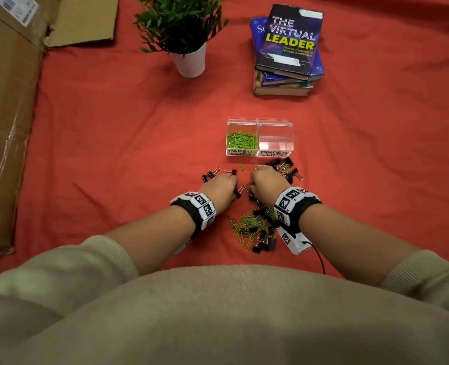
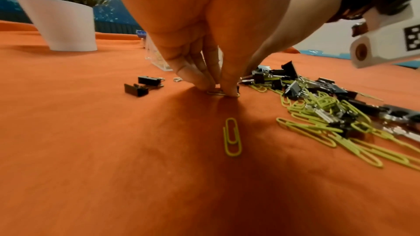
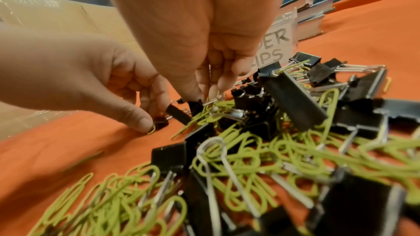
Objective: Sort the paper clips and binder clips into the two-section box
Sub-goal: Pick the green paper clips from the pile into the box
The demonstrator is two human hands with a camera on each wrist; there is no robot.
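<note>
The clear two-section box [image 1: 259,122] stands on the red cloth; its left section holds green paper clips [image 1: 242,140], and its right section, labelled binder clips, holds nothing. A mixed pile of green paper clips and black binder clips [image 1: 255,227] lies between my wrists. My left hand [image 2: 219,91] points fingertips down and pinches a paper clip [image 2: 216,93] flat on the cloth. My right hand [image 3: 208,96] pinches a thin paper clip at the pile's far edge; in the head view it [image 1: 252,187] is fisted beside the left hand [image 1: 230,177].
A lone green paper clip [image 2: 232,136] lies just behind my left fingers, and two binder clips [image 2: 142,86] lie to their left. A potted plant [image 1: 189,59] and stacked books [image 1: 286,48] stand behind the box. Flattened cardboard [image 1: 4,122] runs along the left.
</note>
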